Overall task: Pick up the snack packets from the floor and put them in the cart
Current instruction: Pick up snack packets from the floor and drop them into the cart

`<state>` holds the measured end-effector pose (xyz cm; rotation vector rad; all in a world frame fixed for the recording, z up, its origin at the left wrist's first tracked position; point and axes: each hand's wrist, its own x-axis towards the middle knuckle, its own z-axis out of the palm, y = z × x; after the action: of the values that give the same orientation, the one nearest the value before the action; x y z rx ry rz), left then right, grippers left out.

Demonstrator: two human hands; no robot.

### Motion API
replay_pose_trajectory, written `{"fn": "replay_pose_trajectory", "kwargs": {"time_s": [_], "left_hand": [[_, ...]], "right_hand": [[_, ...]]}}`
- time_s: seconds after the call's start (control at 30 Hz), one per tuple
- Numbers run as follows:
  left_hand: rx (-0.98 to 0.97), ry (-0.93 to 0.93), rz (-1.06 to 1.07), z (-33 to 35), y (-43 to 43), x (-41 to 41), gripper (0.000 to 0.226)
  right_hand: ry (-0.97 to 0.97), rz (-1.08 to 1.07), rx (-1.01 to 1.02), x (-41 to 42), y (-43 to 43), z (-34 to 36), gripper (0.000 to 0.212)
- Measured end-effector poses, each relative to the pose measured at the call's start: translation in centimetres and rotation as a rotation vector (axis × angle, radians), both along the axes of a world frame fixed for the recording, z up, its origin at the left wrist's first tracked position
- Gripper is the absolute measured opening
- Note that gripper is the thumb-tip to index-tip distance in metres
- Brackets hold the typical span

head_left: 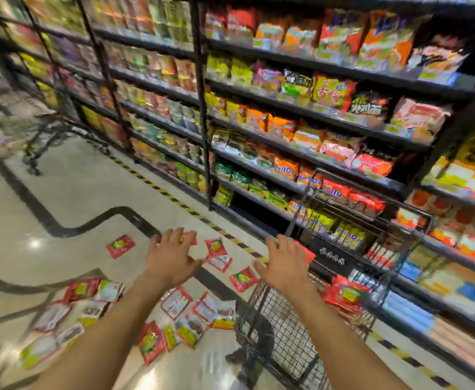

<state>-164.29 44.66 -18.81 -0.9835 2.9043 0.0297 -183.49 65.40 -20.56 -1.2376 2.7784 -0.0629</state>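
Several red snack packets [177, 302] lie scattered on the shiny tiled floor, from lower left to centre. One lone red packet [120, 245] lies further out on the left. A black wire cart [284, 330] stands at the lower right, with a few red packets [346, 295] inside it. My left hand [171, 256] is stretched out above the floor packets, fingers spread, holding nothing. My right hand [285, 266] hovers over the cart's near rim, also spread and empty. The picture is blurred by motion.
Tall black shelves [301, 130] full of snack bags line the right side and back. Yellow-black hazard tape [157, 187] runs along the shelf base. Another cart frame [47, 142] stands far left. Open floor [62, 198] lies to the left.
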Motion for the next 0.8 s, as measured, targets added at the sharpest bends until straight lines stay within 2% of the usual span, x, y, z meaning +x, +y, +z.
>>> {"fn": "replay_pose_trajectory", "kwargs": {"time_s": [0.23, 0.43, 0.63, 0.8], "left_hand": [[-0.022, 0.057, 0.301, 0.8, -6.8, 16.1, 0.086], [-0.055, 0.045, 0.488, -0.2, -13.9, 31.4, 0.081], [-0.008, 0.035, 0.577, -2.2, -21.4, 45.6, 0.079], [0.026, -0.004, 0.628, -3.7, -26.9, 53.9, 0.077]], "right_hand": [[0.031, 0.254, -0.013, 10.3, -11.5, 1.4, 0.077], [0.049, 0.408, 0.006, 21.8, -22.9, 0.6, 0.077], [-0.003, 0.518, 0.059, 34.6, -33.8, -1.3, 0.074], [-0.025, 0.556, 0.091, 43.2, -40.9, -3.0, 0.074]]}}
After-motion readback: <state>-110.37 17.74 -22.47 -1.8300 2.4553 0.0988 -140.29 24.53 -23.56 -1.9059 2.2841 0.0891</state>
